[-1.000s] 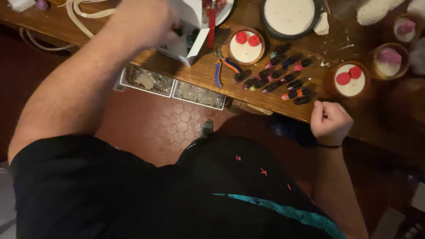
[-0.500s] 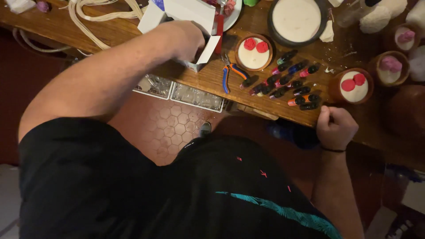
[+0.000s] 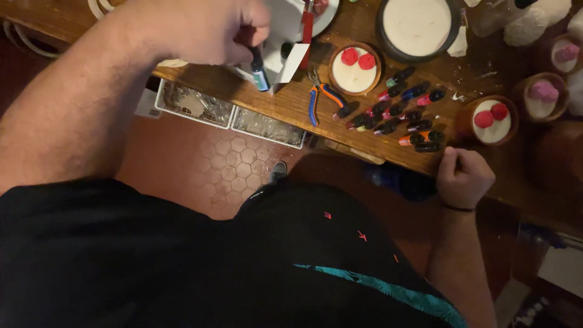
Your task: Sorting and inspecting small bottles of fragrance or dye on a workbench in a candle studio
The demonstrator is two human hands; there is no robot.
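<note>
Head view shows the right hand (image 3: 464,177) nearest, its grip closed into an empty fist resting on the near edge of the wooden table (image 3: 291,103), just beside a cluster of small dark bottles (image 3: 401,112) with coloured caps. Farther left, the left hand (image 3: 203,27) has its grip closed around a small dark bottle with a teal label (image 3: 258,70), held upright above the table edge beside a white box (image 3: 285,36). Beyond lie orange-and-blue pliers (image 3: 319,100), a small bowl candle with two red balls (image 3: 355,67) and a large round white candle (image 3: 419,24).
</note>
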